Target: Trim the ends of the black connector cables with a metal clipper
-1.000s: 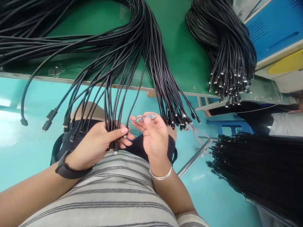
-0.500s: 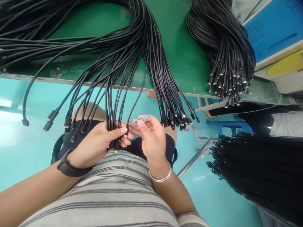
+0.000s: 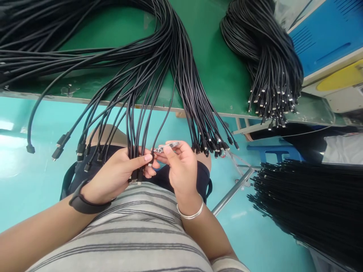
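Note:
My left hand [image 3: 124, 168] is closed around several black cables [image 3: 132, 132], whose connectors hang below the fingers. Its thumb presses near the connector of one separate cable [image 3: 151, 160]. In my right hand [image 3: 181, 162] is a small shiny metal tool [image 3: 170, 145], held between thumb and fingers, with its tip at that cable just above the connector. More cables with loose connectors [image 3: 58, 147] hang over the table edge on the left. Another hanging bunch [image 3: 202, 128] is to the right of my hands.
Cables lie across the green table [image 3: 210, 75]. A coiled bundle [image 3: 263, 56] sits at its right, beside a blue machine [image 3: 326, 34]. At the lower right are a large black cable stack [image 3: 306, 200], a metal bar [image 3: 232, 192] and a blue stool [image 3: 275, 151].
The metal tool has tilted slightly flatter in my right hand, whose fingers have shifted a little. My left hand keeps its hold on the cables.

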`<act>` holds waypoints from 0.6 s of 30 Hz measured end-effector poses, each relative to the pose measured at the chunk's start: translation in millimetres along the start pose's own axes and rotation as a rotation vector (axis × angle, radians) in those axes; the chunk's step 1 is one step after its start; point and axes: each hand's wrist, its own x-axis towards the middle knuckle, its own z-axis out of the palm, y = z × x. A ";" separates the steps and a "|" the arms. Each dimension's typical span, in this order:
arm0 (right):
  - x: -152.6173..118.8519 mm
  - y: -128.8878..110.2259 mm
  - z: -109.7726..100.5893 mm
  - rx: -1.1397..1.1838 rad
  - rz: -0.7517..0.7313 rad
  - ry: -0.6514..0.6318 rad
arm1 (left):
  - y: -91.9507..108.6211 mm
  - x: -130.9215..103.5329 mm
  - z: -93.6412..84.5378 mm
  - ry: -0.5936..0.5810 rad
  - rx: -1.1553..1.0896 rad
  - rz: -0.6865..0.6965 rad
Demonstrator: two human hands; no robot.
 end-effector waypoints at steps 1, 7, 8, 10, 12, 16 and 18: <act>0.1 0.4 0.4 0.007 0.003 0.006 | -0.2 0.2 0.0 -0.005 -0.003 0.005; 5.0 1.0 -0.5 0.137 0.082 -0.008 | 0.4 2.0 -1.0 0.003 0.016 -0.012; 6.6 0.3 -0.9 0.156 0.096 -0.046 | 0.7 2.1 -1.0 0.010 0.014 -0.021; 9.7 -2.2 -1.9 0.158 0.113 -0.151 | 1.3 1.3 -1.0 0.019 0.012 -0.040; 12.0 -6.4 -3.8 0.101 0.093 -0.222 | 1.0 -0.7 -1.5 0.021 0.027 -0.057; 10.9 -19.3 -16.6 -0.293 -0.101 -0.179 | -2.4 -6.5 -5.5 0.035 0.046 -0.046; 7.4 -25.3 -28.1 -0.649 -0.268 -0.084 | -4.3 -8.7 -7.9 0.036 0.055 -0.027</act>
